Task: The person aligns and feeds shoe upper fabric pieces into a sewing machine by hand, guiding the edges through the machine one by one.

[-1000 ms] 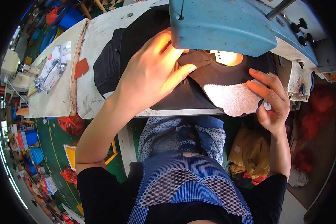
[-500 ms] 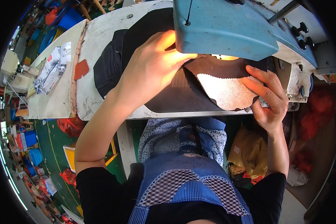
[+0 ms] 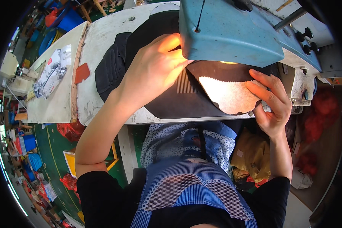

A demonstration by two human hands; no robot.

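dark piece lies between two hands beneath blue machine head

a worker in a blue patterned apron (image 3: 195,186) sits at a white-topped table (image 3: 93,104), both bare hands raised to the work and well apart from each other. the right hand (image 3: 271,102) holds the right edge of a dark brown piece (image 3: 226,71), two fingers laid over the top and the thumb against the near rim. a pale patch (image 3: 230,95) with a zigzag upper edge covers the near part of that piece, brightly lit, just left of the right hand's fingers. the left hand (image 3: 152,70) reaches in from the other side, its fingertips partly hidden at the machine head (image 3: 231,34); whether they grip anything cannot be told. the dark brown piece overlaps a larger black sheet (image 3: 182,106), which spreads under the left hand and bears a ribbed patch (image 3: 187,85). beyond the left wrist lie black folded pieces (image 3: 110,70), then an orange-red scrap (image 3: 82,73) and a crumpled package (image 3: 54,76). farther off stands a blue bin (image 3: 70,21).
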